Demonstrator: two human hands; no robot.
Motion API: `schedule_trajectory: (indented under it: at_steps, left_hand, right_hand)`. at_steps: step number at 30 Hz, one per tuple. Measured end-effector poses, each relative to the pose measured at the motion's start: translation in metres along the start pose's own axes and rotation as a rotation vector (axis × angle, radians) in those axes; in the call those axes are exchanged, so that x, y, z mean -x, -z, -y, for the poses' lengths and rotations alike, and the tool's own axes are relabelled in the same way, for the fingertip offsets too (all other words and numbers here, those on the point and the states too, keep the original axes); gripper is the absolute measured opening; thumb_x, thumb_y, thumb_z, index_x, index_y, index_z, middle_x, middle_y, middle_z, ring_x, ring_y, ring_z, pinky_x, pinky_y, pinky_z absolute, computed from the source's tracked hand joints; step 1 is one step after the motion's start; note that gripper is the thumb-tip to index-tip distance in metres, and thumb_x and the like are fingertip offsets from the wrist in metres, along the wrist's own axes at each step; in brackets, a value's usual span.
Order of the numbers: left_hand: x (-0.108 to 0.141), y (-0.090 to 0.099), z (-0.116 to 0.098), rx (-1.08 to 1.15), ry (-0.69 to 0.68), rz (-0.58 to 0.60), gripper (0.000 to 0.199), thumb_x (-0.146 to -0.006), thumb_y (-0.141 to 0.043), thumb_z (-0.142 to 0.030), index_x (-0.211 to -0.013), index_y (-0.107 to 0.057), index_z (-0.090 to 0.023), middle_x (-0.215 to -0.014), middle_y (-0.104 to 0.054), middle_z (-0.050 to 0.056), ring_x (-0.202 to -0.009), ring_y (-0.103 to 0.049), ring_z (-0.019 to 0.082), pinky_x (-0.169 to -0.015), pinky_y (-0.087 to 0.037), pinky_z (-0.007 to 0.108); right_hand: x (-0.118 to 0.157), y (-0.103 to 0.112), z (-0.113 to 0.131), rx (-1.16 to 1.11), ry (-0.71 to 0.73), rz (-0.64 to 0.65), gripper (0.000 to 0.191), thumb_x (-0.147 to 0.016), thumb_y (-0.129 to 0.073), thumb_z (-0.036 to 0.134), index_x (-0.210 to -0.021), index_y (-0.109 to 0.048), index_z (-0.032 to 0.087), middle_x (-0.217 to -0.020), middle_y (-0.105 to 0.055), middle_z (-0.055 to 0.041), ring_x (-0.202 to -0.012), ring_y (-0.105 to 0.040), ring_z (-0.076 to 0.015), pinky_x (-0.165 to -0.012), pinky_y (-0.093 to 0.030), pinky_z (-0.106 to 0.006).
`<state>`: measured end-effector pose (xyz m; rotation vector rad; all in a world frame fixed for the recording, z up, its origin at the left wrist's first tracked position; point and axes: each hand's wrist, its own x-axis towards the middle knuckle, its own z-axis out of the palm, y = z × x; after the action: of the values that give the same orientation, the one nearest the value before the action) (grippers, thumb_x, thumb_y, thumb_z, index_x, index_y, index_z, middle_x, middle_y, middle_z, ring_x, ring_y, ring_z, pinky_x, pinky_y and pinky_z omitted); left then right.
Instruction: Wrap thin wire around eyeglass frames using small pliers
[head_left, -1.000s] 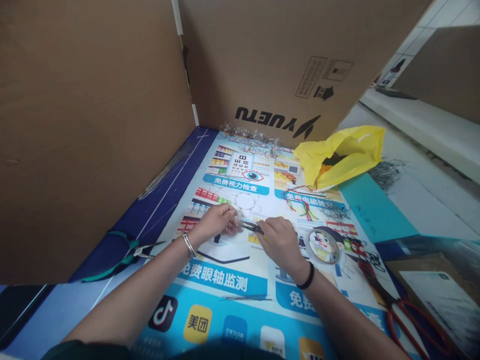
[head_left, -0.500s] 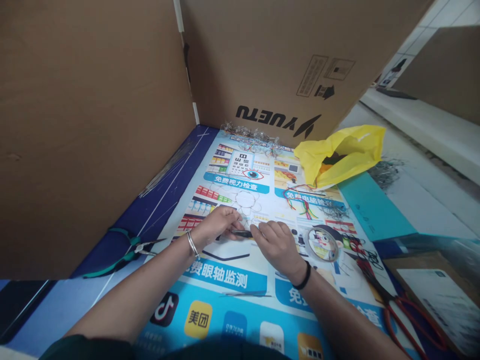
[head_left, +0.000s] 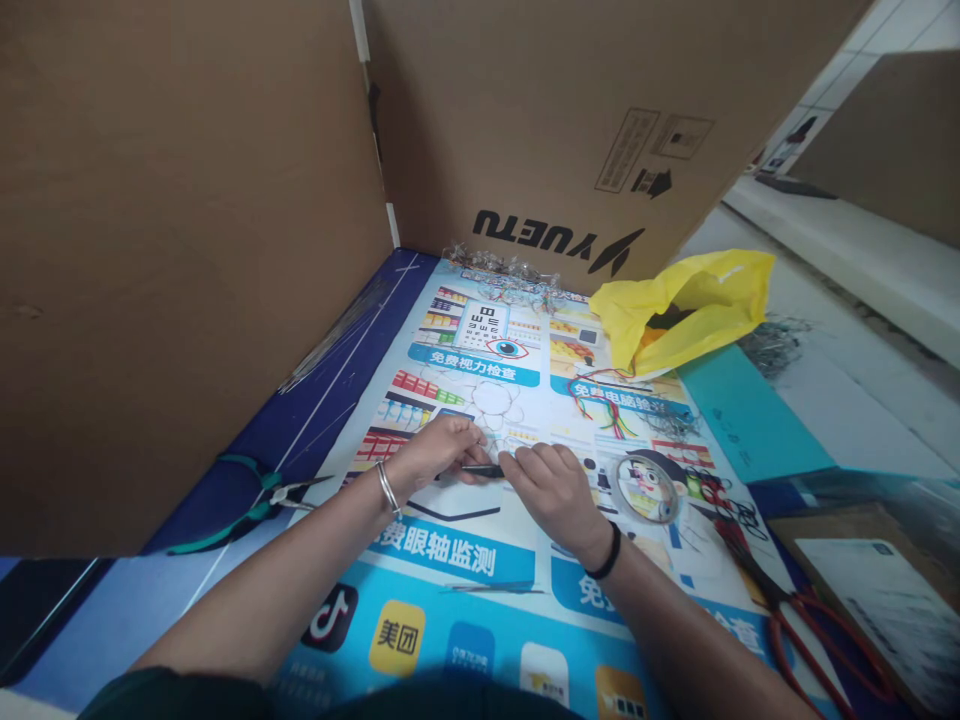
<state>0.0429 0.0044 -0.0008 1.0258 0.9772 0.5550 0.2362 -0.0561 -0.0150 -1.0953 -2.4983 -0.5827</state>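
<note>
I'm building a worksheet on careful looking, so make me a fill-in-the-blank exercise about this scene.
1. A dark tool shows between the left hand and right hand; the black wristband is on the ____ wrist.
2. The scissors have handles coloured ____.
3. The bag is coloured ____.
4. Upside down on the cardboard, the large name reads ____.
Missing words: right; red; yellow; YUETU.
</note>
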Motion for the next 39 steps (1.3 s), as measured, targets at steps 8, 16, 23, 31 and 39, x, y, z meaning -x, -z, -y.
schedule_trajectory:
  at_steps: [8,16,23,31,39]
  left_hand:
    - [0.0019,-0.0035,-0.0039,-0.015,0.031,-0.023,0.016,-0.082,-0.053,-0.025,-0.072,-0.056,-0.013,-0.061,-0.064,0.003,-0.050,-0.061,0.012,-0.045,-0.049,0.022]
    - [0.0016,-0.0041,-0.0073,-0.040,0.048,-0.074,0.012,-0.083,-0.049,-0.018,-0.074,-0.055,-0.013,-0.060,-0.063,0.003,-0.052,-0.063,0.014,-0.043,-0.048,0.021]
    - [0.0020,-0.0046,-0.0061,-0.041,0.042,-0.051,0.013,-0.083,-0.048,-0.018,-0.074,-0.055,-0.012,-0.057,-0.063,0.002,-0.049,-0.063,0.013,-0.042,-0.048,0.020]
    - [0.0010,-0.0029,-0.0047,-0.031,0.025,-0.035,0.014,-0.083,-0.050,-0.021,-0.074,-0.055,-0.012,-0.058,-0.064,0.002,-0.049,-0.063,0.014,-0.042,-0.048,0.021]
    - [0.0010,-0.0031,-0.0033,-0.035,0.032,-0.018,0.013,-0.084,-0.050,-0.022,-0.076,-0.055,-0.012,-0.058,-0.064,0.003,-0.051,-0.064,0.014,-0.043,-0.049,0.021]
  right_hand:
    - [-0.0022,0.0009,0.0026,-0.026,0.001,0.028,0.018,-0.088,-0.049,0.015,-0.104,-0.059,0.017,-0.084,-0.060,-0.0046,-0.077,-0.046,-0.0166,-0.068,-0.031,-0.034]
    - [-0.0001,-0.0007,0.0018,0.019,-0.019,0.007,0.020,-0.087,-0.050,0.015,-0.105,-0.059,0.018,-0.091,-0.060,-0.0057,-0.082,-0.047,-0.0178,-0.071,-0.031,-0.035]
    - [-0.0015,0.0002,0.0019,0.008,-0.003,-0.003,0.020,-0.086,-0.052,0.014,-0.104,-0.059,0.016,-0.088,-0.060,-0.0052,-0.081,-0.048,-0.0177,-0.070,-0.032,-0.035]
    - [-0.0008,-0.0002,0.0022,0.030,-0.030,0.001,0.019,-0.087,-0.051,0.015,-0.104,-0.059,0.016,-0.088,-0.061,-0.0051,-0.080,-0.047,-0.0180,-0.069,-0.032,-0.035]
    - [-0.0015,0.0008,0.0022,0.017,-0.015,0.017,0.020,-0.087,-0.050,0.015,-0.105,-0.059,0.017,-0.089,-0.060,-0.0054,-0.082,-0.047,-0.0183,-0.070,-0.031,-0.035]
